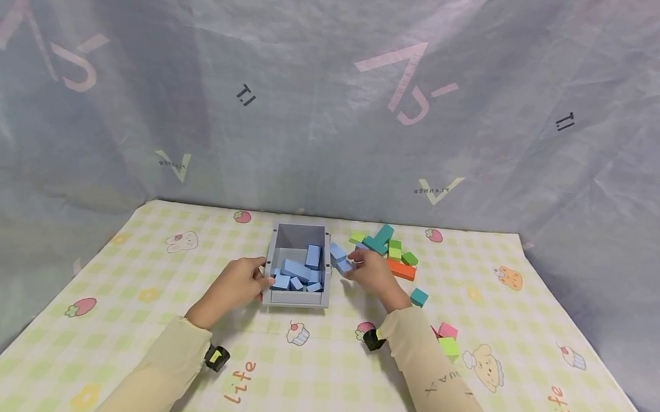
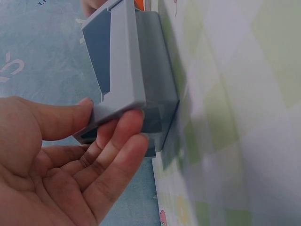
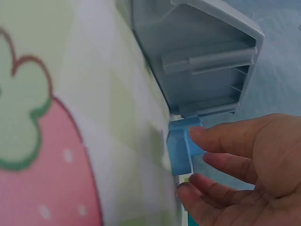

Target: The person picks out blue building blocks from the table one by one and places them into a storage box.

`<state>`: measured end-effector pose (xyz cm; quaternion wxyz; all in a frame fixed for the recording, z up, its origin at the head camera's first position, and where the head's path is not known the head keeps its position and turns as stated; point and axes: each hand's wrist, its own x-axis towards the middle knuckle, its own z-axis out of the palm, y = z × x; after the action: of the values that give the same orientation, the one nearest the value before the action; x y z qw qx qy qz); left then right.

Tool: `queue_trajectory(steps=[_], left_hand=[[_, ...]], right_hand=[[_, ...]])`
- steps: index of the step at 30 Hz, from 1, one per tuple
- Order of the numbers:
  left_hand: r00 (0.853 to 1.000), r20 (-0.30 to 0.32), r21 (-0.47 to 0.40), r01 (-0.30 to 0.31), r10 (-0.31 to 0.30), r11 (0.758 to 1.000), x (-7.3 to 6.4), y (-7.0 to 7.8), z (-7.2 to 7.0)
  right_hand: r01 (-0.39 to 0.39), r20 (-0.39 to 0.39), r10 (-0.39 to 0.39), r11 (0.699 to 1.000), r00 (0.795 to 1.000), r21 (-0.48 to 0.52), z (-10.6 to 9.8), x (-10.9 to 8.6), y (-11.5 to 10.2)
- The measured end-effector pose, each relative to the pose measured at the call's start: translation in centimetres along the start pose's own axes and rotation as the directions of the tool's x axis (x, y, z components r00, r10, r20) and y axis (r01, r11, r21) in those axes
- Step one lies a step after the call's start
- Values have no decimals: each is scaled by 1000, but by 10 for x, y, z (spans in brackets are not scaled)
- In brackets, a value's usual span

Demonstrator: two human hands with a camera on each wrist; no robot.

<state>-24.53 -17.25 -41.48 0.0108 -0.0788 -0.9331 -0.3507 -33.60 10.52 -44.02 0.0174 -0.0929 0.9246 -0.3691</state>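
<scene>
Two blocks [image 1: 338, 252]—right hand [image 1: 372, 273] alongside, left hand [image 1: 237, 279] gripping bin edge [image 1: 272, 245]

The grip [image 3: 249, 165] has its thumb and fingers bent and parted, the thumb overlapping blue blocks [image 3: 179, 153] just past its tip; contact is unclear. On the grip's thumb side stands a grey box [image 3: 202, 35], and facing the fingertips spreads a checked cloth [image 3: 124, 99] with a strawberry print [image 3: 61, 165].
</scene>
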Motion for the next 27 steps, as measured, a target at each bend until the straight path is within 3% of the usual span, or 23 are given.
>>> queue_trajectory(steps=[17, 27], left_hand=[[999, 9, 9, 41, -41, 999, -2, 3, 0], [999, 12, 6, 52, -52, 999, -2, 4, 0]], right_hand=[[-58, -45, 56, 997, 997, -48, 15, 2, -4], [-11, -54, 7, 997, 998, -79, 14, 3, -1]])
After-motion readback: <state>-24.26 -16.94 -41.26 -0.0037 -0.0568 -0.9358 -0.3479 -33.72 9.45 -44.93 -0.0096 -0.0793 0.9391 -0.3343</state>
